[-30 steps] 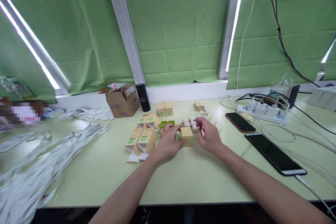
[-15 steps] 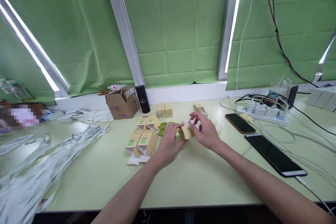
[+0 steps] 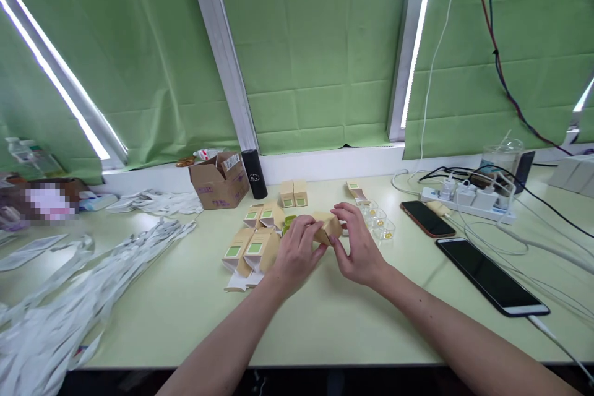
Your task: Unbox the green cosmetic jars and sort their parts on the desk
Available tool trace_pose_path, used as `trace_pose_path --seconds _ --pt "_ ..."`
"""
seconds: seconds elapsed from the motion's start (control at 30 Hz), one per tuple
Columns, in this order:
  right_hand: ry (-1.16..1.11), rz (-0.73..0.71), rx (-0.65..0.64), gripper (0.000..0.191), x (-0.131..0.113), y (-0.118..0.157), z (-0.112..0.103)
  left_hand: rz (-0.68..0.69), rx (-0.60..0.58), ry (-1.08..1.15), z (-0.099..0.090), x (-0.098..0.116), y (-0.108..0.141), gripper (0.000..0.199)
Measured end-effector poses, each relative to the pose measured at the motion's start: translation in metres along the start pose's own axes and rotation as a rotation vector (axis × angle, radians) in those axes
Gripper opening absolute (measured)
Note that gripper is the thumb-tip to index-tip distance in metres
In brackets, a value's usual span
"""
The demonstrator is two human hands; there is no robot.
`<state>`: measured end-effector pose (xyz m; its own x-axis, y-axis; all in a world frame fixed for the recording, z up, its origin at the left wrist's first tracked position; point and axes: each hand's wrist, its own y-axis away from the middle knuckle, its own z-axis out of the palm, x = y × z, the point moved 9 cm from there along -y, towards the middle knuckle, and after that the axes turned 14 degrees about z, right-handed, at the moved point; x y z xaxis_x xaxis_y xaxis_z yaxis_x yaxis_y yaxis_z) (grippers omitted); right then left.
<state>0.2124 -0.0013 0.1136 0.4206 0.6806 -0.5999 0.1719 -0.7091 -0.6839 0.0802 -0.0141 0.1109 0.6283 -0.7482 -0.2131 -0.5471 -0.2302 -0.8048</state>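
A small tan paper box (image 3: 327,227) is held between both hands above the table. My left hand (image 3: 299,250) grips its left side, and the fingers of my right hand (image 3: 356,247) close on its right side. Left of my hands, several tan boxes with green labels (image 3: 261,247) lie with white end flaps open. Two more upright tan boxes (image 3: 294,194) stand behind them. Partly hidden behind my left hand is a green item (image 3: 288,221). Small clear plastic cups with yellow bits (image 3: 383,229) sit just right of my right hand, near another tan carton (image 3: 356,191).
Long white strips (image 3: 93,284) cover the table's left side. A brown cardboard box (image 3: 219,181) and a black cylinder (image 3: 253,174) stand at the back. To the right lie two phones (image 3: 492,275), a power strip (image 3: 468,204) with chargers, and loose cables.
My right hand has come in from above and now grips the right side of the box. The box has turned between my hands. The view has shifted slightly.
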Motion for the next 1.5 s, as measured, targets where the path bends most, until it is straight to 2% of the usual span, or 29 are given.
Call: trace_pose_path --seconds 0.33,0.47,0.63,0.77,0.9,1.0,1.13,1.23,1.3,1.4,1.5 --pt "0.126 -0.026 -0.03 0.068 -0.003 0.008 0.007 0.097 -0.084 -0.06 0.004 0.012 -0.001 0.038" --pt "0.138 -0.008 -0.016 0.069 0.001 0.008 0.009 0.061 -0.124 -0.017 0.01 0.011 -0.001 0.038" --pt "0.114 -0.005 0.014 0.065 0.008 0.006 0.009 -0.013 -0.117 0.029 0.013 0.005 0.003 0.04" --pt "0.053 -0.016 0.072 0.056 0.01 0.004 -0.002 -0.06 -0.079 0.084 0.013 0.0 0.005 0.044" --pt "-0.053 0.045 0.07 0.052 0.016 0.002 -0.009 -0.099 -0.034 0.148 0.012 -0.003 0.007 0.053" --pt "-0.101 0.062 0.114 0.05 0.017 0.0 -0.017 -0.118 -0.044 0.177 0.013 -0.005 0.007 0.049" --pt "-0.034 -0.02 0.294 0.039 0.01 -0.002 -0.037 -0.147 -0.091 0.183 0.014 -0.007 0.006 0.041" --pt "0.072 -0.085 0.374 0.034 0.01 -0.003 -0.047 -0.154 -0.101 0.19 0.014 -0.006 0.004 0.042" --pt "0.143 -0.161 0.371 0.036 0.009 -0.003 -0.047 -0.15 -0.107 0.192 0.015 -0.005 0.003 0.048" --pt "0.217 -0.29 0.301 0.046 0.005 -0.001 -0.039 -0.148 -0.117 0.184 0.016 -0.004 0.004 0.056" --pt "0.271 -0.334 0.225 0.055 0.004 -0.001 -0.028 -0.143 -0.123 0.173 0.018 -0.005 0.005 0.063"
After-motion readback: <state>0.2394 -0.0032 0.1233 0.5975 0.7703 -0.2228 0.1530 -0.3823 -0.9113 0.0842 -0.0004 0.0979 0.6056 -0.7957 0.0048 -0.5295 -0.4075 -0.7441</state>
